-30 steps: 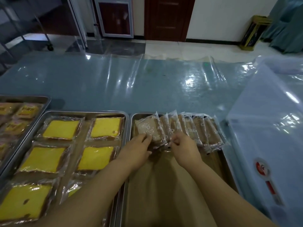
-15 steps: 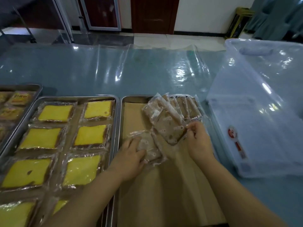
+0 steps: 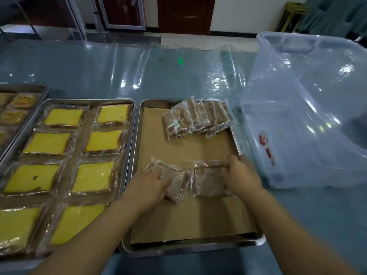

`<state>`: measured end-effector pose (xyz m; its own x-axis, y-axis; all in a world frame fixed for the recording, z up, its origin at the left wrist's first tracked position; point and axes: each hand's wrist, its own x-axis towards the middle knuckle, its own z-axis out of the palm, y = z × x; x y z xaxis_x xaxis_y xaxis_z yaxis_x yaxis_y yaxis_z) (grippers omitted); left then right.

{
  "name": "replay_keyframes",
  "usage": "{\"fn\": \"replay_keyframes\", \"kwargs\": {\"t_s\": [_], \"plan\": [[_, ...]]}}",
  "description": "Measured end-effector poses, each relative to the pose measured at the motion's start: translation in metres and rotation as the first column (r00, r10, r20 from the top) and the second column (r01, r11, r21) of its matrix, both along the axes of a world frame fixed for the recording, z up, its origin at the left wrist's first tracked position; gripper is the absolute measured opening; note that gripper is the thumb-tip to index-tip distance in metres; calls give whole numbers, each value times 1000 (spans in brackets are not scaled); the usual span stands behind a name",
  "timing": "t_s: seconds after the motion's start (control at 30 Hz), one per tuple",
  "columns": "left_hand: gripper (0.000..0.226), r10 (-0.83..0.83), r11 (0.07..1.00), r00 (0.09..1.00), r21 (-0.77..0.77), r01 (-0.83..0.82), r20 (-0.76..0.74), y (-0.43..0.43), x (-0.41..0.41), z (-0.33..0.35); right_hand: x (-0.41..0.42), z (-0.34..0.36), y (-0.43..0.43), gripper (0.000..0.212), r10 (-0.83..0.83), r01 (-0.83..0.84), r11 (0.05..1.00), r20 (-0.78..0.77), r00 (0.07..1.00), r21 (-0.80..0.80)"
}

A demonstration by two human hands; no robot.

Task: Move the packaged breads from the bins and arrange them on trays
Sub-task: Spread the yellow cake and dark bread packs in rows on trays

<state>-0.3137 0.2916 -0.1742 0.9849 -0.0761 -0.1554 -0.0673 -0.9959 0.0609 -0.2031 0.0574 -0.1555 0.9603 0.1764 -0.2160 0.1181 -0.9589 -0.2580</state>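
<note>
A metal tray (image 3: 198, 249) lined with brown paper lies in front of me. At its far right, several brown packaged breads (image 3: 198, 118) lean in an overlapping row. Two more brown packages lie side by side across the tray's middle. My left hand (image 3: 147, 187) lies over the left package (image 3: 176, 185), fingers curved around it. My right hand (image 3: 243, 175) grips the right edge of the right package (image 3: 210, 180) with curled fingers. Both packages touch the paper.
A large clear plastic bin (image 3: 297, 116) stands tilted just right of the tray. To the left, a second tray (image 3: 89, 101) holds several yellow packaged breads, and a third tray (image 3: 42, 88) shows at the far left edge. Clear plastic sheet covers the blue table (image 3: 139, 70).
Both hands pulled a brown package each off the far row and brought them toward me, down onto the paper in the tray's middle. The view shifted, showing more of the bin.
</note>
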Motion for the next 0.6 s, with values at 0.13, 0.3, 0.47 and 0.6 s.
{"fn": "replay_keyframes", "kwargs": {"t_s": [0.13,0.3,0.47,0.6], "plan": [[25,-16,998,993,-60,23,117,-7,-9,0,-22,-8,-2,29,228,-229,973,212,950,-20],[29,32,982,988,-189,-3,152,-8,-20,-5,-32,-25,-8,35,447,-447,894,64,892,-6],[41,57,982,994,-186,-39,93,-8,-38,-13,-46,-28,-16,32,426,-429,903,81,901,28],[42,63,982,996,-181,-49,70,-13,-59,-13,-68,-26,-27,27,426,-431,900,89,901,60]]}}
